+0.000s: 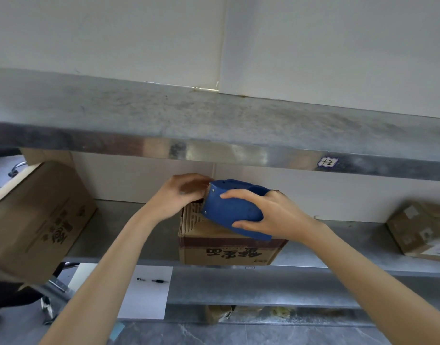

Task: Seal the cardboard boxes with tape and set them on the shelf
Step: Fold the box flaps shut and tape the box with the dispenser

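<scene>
A small cardboard box (214, 247) with dark printed characters stands on the middle metal shelf (338, 255). Just over its top I hold a blue tape dispenser (229, 207), my right hand (268, 215) gripping its body from the right. My left hand (181, 192) is at the dispenser's front end, fingers curled there; it is blurred and what it pinches cannot be made out. The box's far top edge is hidden behind the hands and the dispenser.
A large cardboard box (37, 217) sits tilted at the left end. A taped parcel (423, 230) lies at the right end of the same shelf. An upper shelf (214, 125) with a label (327, 162) overhangs. A white sheet (149, 292) hangs below the shelf edge.
</scene>
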A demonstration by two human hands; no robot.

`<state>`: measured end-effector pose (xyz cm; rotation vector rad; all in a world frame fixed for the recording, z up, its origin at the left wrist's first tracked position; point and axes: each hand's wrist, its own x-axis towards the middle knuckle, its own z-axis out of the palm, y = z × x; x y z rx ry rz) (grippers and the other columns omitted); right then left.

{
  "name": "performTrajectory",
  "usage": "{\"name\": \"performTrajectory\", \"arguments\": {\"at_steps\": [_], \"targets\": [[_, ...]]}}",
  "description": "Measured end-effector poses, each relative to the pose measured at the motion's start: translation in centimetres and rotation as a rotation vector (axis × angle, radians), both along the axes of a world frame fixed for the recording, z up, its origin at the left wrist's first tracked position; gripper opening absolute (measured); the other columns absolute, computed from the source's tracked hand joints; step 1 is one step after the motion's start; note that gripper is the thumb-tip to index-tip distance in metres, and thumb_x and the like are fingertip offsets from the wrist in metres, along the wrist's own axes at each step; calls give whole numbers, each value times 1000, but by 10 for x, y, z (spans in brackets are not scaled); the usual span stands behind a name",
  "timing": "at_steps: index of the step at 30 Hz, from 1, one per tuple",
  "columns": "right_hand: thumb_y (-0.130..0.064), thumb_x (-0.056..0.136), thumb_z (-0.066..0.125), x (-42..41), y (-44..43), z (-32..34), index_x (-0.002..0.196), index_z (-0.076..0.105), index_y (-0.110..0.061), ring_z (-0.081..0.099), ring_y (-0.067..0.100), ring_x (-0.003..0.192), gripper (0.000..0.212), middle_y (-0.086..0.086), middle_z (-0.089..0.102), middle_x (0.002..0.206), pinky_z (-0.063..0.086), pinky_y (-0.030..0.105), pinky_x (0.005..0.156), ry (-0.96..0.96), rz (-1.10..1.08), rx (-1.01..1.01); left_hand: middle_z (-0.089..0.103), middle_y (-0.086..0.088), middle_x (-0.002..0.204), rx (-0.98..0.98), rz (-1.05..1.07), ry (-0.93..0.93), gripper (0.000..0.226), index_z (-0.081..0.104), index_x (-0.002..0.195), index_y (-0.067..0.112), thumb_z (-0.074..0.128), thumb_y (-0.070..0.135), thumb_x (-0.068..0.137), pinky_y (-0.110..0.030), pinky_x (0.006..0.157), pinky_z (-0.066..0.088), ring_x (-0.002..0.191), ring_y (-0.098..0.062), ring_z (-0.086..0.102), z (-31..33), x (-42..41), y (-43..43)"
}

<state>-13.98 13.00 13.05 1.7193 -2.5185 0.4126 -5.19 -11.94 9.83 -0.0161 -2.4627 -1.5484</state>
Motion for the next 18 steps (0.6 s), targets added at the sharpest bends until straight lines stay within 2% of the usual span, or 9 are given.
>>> {"name": "performTrajectory", "arguments": {"at_steps": [4, 8, 12, 15, 18], "targets": [[-56, 89, 59, -1, 3, 1, 140, 30, -54, 41, 18, 46, 59, 1, 47, 52, 41, 32, 47, -3, 33, 6, 72, 16, 114, 1, -65, -8, 29, 69, 119, 24, 64, 10, 95, -14, 93, 47, 110, 1, 63, 2, 2, 5], [-61, 89, 54, -2, 7, -2, 141, 25, -58, 47, 18, 51, 60, 4, 56, 60, 44, 32, 51, -2, 52, 22, 73, 13, 111, -17, -80, -16, 29, 70, 115, 23, 61, 3, 95, -22, 95, 50, 109, -5, 66, 0, 4, 8], [-58, 90, 56, 0, 8, 1, 142, 28, -55, 42, 18, 46, 59, 3, 48, 53, 39, 29, 46, 2, 72, 2, 75, 8, 100, -6, -74, -19, 25, 72, 100, 19, 60, -1, 94, -24, 88, 51, 99, -9, 69, -2, 5, 11], [-53, 90, 61, 1, 10, 2, 141, 33, -52, 34, 17, 44, 59, 0, 31, 48, 27, 20, 43, 15, 79, -23, 76, 4, 99, 0, -57, -16, 23, 73, 99, 15, 61, -2, 92, -24, 87, 52, 98, -11, 70, -3, 5, 12], [-50, 89, 63, 3, 10, 3, 141, 36, -50, 33, 16, 44, 58, -2, 21, 47, 23, 18, 43, 14, 79, -35, 76, 3, 97, 1, -27, 15, 22, 73, 99, 11, 60, 1, 85, -25, 85, 53, 96, -12, 70, -5, 6, 12]]}}
